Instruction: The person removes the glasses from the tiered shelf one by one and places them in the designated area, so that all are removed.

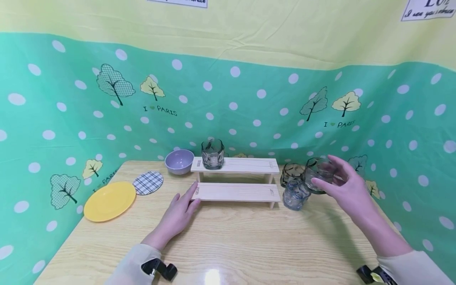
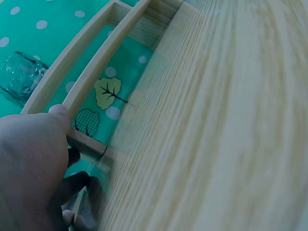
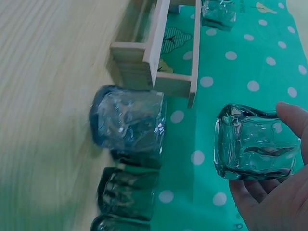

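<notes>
My right hand (image 1: 350, 188) holds a clear drinking glass (image 3: 257, 144) between thumb and fingers, base down, raised off the table at the right. Below and beside it stand a bluish glass (image 1: 295, 196) and a smoky dark glass (image 1: 292, 174). The right wrist view shows another dark glass (image 3: 127, 195) in the same group. In the middle is a two-step wooden shelf (image 1: 235, 192). My left hand (image 1: 179, 213) rests at the lower step's left end, its thumb (image 2: 60, 115) at the front edge. One glass (image 1: 213, 154) stands on the upper step's left part.
A purple bowl (image 1: 179, 161) sits left of the shelf's upper step. Further left lie a round checked coaster (image 1: 148, 183) and a yellow plate (image 1: 110, 201). A green dotted cloth (image 1: 242, 107) hangs behind and at the sides of the wooden table (image 1: 249, 241).
</notes>
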`<state>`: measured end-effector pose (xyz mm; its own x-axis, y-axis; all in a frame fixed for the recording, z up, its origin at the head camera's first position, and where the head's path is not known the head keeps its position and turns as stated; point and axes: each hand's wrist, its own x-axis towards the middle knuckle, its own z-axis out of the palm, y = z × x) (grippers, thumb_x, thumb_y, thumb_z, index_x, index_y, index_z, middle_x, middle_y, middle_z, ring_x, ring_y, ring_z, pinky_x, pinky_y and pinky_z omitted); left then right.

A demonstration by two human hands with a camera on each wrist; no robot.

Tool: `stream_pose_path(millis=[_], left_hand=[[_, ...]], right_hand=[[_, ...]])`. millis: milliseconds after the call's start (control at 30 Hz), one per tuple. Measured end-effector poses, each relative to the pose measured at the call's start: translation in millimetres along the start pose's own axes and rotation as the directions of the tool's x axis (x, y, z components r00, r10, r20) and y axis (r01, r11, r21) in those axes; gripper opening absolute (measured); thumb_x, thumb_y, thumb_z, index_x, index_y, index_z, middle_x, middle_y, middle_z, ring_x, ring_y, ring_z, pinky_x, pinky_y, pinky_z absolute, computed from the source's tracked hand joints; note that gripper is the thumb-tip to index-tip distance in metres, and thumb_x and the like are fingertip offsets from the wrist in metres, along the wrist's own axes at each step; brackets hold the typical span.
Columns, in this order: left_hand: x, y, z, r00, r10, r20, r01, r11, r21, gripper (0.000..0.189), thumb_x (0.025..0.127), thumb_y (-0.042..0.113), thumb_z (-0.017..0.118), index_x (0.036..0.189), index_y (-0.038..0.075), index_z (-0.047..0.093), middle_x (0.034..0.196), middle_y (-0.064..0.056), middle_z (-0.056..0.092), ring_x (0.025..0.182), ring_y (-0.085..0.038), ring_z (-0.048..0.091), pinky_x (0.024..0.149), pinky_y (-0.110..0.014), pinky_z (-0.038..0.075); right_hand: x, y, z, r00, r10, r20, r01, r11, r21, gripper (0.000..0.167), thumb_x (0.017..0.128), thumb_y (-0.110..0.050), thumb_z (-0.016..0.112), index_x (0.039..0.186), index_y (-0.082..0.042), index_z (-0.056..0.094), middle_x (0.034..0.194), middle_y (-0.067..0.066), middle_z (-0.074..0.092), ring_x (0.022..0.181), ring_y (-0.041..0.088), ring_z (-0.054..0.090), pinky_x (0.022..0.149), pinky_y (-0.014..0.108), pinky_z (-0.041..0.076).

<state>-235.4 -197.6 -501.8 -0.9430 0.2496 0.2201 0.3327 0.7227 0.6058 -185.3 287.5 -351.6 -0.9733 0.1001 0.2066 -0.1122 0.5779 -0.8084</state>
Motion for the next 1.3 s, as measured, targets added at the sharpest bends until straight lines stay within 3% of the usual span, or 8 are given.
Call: stream_pose_path(millis=[33,267,500,733,1100,1200,1300], left_hand=[[0.5,0.0,-0.1,1.0,0.001,0.001,-0.001,1.0,-0.001,0.066,0.119,0.032,0.053,0.176,0.01,0.027,0.171,-0.018,0.042,0.157,-0.038,0.043,0.134,-0.066,0.013],[0.8,0.7,-1.1,1.0,0.009,-0.007,-0.009,1.0,0.002,0.065,0.119,0.031,0.052,0.175,0.008,0.029,0.17,-0.02,0.043,0.156,-0.039,0.045,0.134,-0.067,0.014],[0.6,1.2,-1.8,0.999,0.015,-0.028,-0.015,1.0,0.001,0.065,0.119,0.032,0.053,0.175,0.01,0.03,0.17,-0.019,0.044,0.155,-0.041,0.045,0.134,-0.068,0.015],[0.3,0.2,-2.3,1.0,-0.002,-0.007,0.002,1.0,-0.004,0.066,0.119,0.033,0.052,0.176,0.009,0.027,0.172,-0.019,0.04,0.157,-0.04,0.042,0.134,-0.067,0.013],[1.0,0.7,-1.2,1.0,-0.003,0.006,0.003,1.0,-0.013,0.066,0.119,0.031,0.052,0.176,0.01,0.027,0.172,-0.018,0.04,0.158,-0.039,0.041,0.134,-0.067,0.012],[0.4,0.6,-0.9,1.0,-0.001,0.002,0.001,1.0,-0.008,0.066,0.119,0.031,0.052,0.176,0.009,0.027,0.172,-0.019,0.041,0.157,-0.039,0.042,0.134,-0.067,0.012],[0.0,0.7,-0.3,1.0,0.003,-0.003,-0.003,1.0,-0.007,0.066,0.119,0.031,0.052,0.176,0.009,0.028,0.171,-0.02,0.041,0.157,-0.039,0.042,0.134,-0.067,0.013]], right_hand=[[-1.0,2,-1,1.0,0.002,-0.001,-0.002,1.0,-0.004,0.101,0.098,-0.045,0.086,0.177,-0.02,0.027,0.159,0.014,0.056,0.147,0.038,0.051,0.095,-0.001,0.042],[-7.8,23,-11,1.0,0.023,-0.008,-0.023,0.999,-0.034,0.101,0.1,-0.042,0.085,0.177,-0.016,0.025,0.16,0.017,0.053,0.132,0.018,0.056,0.091,0.0,0.045],[-12.7,42,-16,0.999,0.041,-0.003,-0.041,0.999,-0.029,0.104,0.101,-0.037,0.086,0.178,-0.012,0.02,0.162,0.023,0.049,0.146,0.048,0.048,0.095,-0.001,0.044],[-12.4,60,-14,0.996,0.075,0.046,-0.074,0.997,-0.029,0.106,0.101,-0.037,0.085,0.177,-0.008,0.016,0.163,0.027,0.046,0.144,0.052,0.049,0.089,0.002,0.048],[-13.3,90,-2,0.994,0.091,0.055,-0.088,0.994,-0.067,0.111,0.099,-0.037,0.087,0.176,-0.002,0.015,0.16,0.031,0.047,0.141,0.05,0.05,0.087,0.001,0.046],[-12.3,95,1,0.992,0.107,0.063,-0.101,0.991,-0.093,0.112,0.098,-0.039,0.087,0.175,-0.001,0.015,0.159,0.034,0.046,0.14,0.052,0.052,0.094,0.012,0.054],[-11.9,99,3,0.988,0.134,0.071,-0.126,0.985,-0.114,0.115,0.098,-0.042,0.087,0.175,0.0,0.014,0.16,0.036,0.044,0.14,0.056,0.051,0.111,0.045,0.056]])
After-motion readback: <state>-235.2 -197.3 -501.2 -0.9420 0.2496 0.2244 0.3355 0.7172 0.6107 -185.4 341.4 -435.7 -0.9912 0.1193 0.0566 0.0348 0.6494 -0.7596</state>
